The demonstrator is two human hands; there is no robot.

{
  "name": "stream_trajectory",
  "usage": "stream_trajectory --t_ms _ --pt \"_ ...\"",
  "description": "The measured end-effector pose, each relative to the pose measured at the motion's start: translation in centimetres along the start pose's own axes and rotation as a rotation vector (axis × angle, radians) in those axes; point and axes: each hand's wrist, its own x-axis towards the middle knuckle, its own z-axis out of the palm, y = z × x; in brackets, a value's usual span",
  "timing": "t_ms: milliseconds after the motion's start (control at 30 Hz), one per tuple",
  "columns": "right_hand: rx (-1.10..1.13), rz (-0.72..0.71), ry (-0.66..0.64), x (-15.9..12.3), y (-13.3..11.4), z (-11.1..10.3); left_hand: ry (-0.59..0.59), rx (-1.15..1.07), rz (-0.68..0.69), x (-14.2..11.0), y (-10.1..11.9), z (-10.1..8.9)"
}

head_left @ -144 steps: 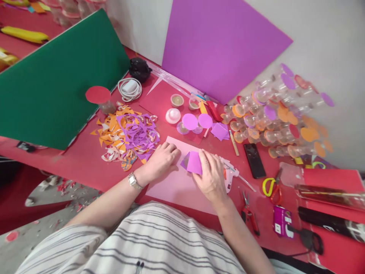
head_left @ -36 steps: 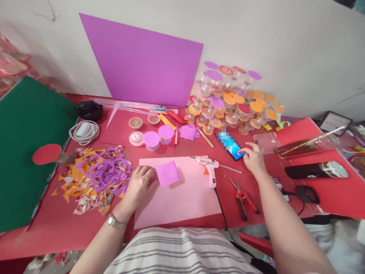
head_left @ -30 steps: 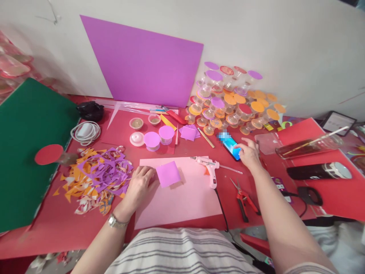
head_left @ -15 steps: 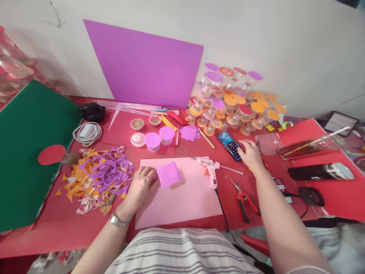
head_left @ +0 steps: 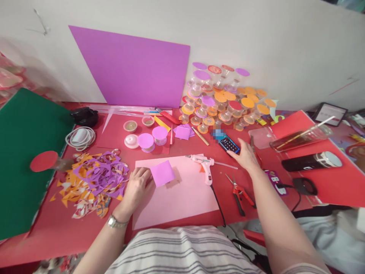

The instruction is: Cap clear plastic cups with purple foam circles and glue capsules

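Observation:
My left hand [head_left: 139, 185] rests at the left edge of a pink sheet, fingers curled at the side of a small purple foam square [head_left: 163, 173]. The square sits raised and tilted above the sheet; what supports it underneath is hidden. Over on the right, my right hand [head_left: 245, 155] lies at the lower end of a blue-edged keypad phone [head_left: 229, 145], its thumb at the phone's corner and the fingers apart. A pink glue gun [head_left: 205, 164] lies on the pink sheet [head_left: 176, 207] between the hands. Red-handled snips [head_left: 241, 194] lie below my right hand.
Purple and orange scraps [head_left: 99, 173] are heaped at left, beside a green board [head_left: 31, 152]. Several clear hourglass shapes with coloured discs [head_left: 225, 102] stand at the back. Purple-topped pieces [head_left: 146, 140] stand mid-table. A black flask [head_left: 309, 161] lies at right. The glue gun's cord [head_left: 219, 205] hangs off the front edge.
The whole view has shifted slightly. My right thumb has moved in against the lower end of the phone. My left hand stays by the purple square.

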Motion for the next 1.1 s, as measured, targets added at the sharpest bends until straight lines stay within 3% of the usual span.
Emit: stream_trajectory --t_ms 200,400,533,667,833,933,1000,1100 --pt "0.026 0.093 -0.096 0.9 -2.5 0.8 0.053 0.007 0.010 -0.1 -0.1 -0.1" --pt "0.161 0.279 -0.121 1.4 -4.0 -0.8 0.145 0.002 0.034 -0.3 -0.4 -0.3" --pt "0.384 0.411 -0.158 0.8 -4.9 -2.5 0.205 -0.026 0.057 -0.3 -0.7 -0.4" --pt "0.721 0.431 -0.250 -1.3 -6.7 -4.5 0.308 -0.073 0.027 -0.4 -0.6 -1.2" --pt "0.997 0.386 -0.284 -4.1 -10.2 -6.6 0.380 -0.205 -0.053 -0.4 1.2 -3.6" --pt "1.090 0.309 -0.297 -5.1 -13.4 -7.4 0.328 -0.401 -0.065 0.2 3.6 -4.8" --pt "1.144 0.148 -0.302 -5.8 -16.2 -7.7 0.255 -0.614 -0.054 0.9 5.3 -5.0" --pt "1.059 -0.104 -0.153 -7.1 -20.9 -8.1 0.187 -0.974 0.015 2.3 7.4 -4.4"
